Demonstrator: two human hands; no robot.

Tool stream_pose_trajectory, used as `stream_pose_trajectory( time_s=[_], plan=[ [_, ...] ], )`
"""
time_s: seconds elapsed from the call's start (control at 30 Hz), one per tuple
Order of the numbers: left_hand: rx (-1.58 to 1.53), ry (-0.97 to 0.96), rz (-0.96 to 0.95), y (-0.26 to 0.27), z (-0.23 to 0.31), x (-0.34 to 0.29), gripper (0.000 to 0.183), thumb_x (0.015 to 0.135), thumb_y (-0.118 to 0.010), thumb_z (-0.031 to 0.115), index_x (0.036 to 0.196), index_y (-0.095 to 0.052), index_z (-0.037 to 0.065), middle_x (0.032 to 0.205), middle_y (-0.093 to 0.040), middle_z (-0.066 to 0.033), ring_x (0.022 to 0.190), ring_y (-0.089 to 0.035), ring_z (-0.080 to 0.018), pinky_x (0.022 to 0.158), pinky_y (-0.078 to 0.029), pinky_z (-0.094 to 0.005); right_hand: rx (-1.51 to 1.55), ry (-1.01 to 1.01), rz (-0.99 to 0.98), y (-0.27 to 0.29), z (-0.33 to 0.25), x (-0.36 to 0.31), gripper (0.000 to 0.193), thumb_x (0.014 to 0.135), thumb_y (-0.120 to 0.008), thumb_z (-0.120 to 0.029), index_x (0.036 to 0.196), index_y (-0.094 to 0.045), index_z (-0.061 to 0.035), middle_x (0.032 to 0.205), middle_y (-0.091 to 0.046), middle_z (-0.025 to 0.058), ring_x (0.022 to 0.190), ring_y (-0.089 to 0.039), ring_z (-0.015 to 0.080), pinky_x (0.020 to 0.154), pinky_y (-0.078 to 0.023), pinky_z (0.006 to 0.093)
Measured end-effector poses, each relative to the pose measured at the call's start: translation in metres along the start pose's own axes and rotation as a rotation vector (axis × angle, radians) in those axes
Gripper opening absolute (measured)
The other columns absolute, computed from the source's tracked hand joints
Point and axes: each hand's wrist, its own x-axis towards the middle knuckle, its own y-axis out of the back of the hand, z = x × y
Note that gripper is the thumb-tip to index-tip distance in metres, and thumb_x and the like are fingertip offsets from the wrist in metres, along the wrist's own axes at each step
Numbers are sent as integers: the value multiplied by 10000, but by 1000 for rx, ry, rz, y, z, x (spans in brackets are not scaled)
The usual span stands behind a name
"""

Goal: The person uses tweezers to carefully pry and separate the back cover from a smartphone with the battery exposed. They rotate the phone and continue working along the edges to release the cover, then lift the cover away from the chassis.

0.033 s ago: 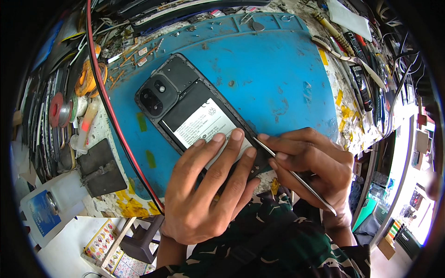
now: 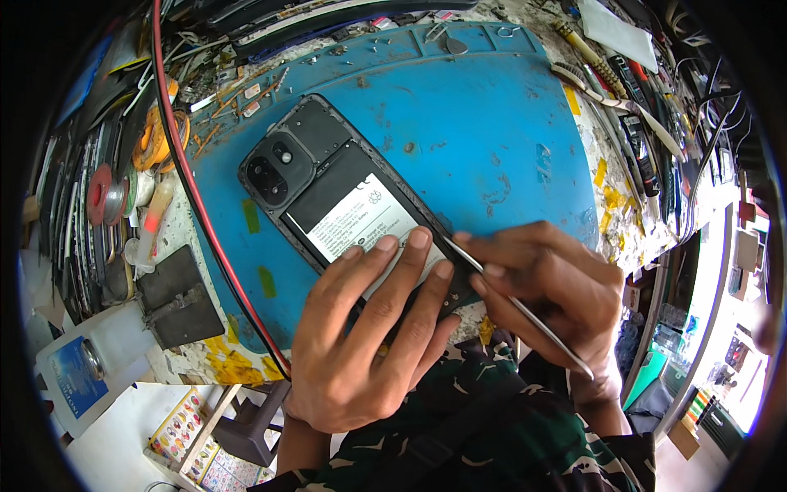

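Observation:
A dark smartphone (image 2: 332, 160) with its back cover off lies at a slant on a blue work mat (image 2: 484, 123). Its battery (image 2: 352, 220) shows a white printed label, and the camera block is at the upper left. Spread fingers of my left hand (image 2: 369, 336) rest flat on the lower battery and phone, covering part of both. My right hand (image 2: 557, 287) pinches a slim metal pry tool (image 2: 533, 316). The tool's tip meets the phone's right edge beside the battery; exactly where it enters is too small to tell.
A red and black cable (image 2: 182, 148) crosses the mat's left side. Small screws and parts sit along the mat's far trays. A brush (image 2: 623, 105) and several hand tools lie at right. Solder spools (image 2: 100, 195), a dark flat panel (image 2: 182, 295) and a plastic bottle (image 2: 94, 361) stand left.
My right hand and the metal pry tool have shifted slightly left and up along the phone's edge. My left hand and the phone stay in place.

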Motion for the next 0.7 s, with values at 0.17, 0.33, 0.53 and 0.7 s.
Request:
stream_pose_trajectory(
  time_s=[0.17, 0.33, 0.53, 0.7],
  plan=[
    [-11, -12, 3, -1, 0, 0, 336, 866, -772, 220, 1150, -752, 41, 1295, -684, -159, 1215, -601, -315, 966, -544, -466, 37, -12, 47, 0, -1, -4, 130, 816, -765, 63, 900, -682, 9, 1013, -759, 144, 829, -737, 241, 654, -609, 338],
    [-4, 4, 6, -1, 2, 0, 337, 867, -772, 220, 1151, -750, 40, 1301, -681, -157, 1224, -595, -316, 962, -545, -465, -31, -34, 5, 1, -1, -6, 146, 808, -771, 60, 888, -662, 5, 1015, -761, 153, 856, -740, 257, 679, -608, 342],
    [-1, 3, -3, 0, 2, 0, 343, 859, -784, 204, 1156, -746, 36, 1327, -664, -148, 1208, -603, -314, 974, -548, -467, -40, 25, 44, -2, -4, -3, 174, 782, -781, 74, 838, -631, 5, 1043, -763, 184, 888, -748, 287, 718, -600, 348],
    [-13, -4, 5, -2, 1, 0, 356, 859, -783, 208, 1171, -741, 42, 1337, -656, -137, 1219, -593, -310, 979, -545, -464, -13, -63, -7, 0, -5, -2, 165, 793, -772, 89, 915, -683, 24, 1050, -758, 192, 882, -750, 266, 698, -607, 329]
  ],
)
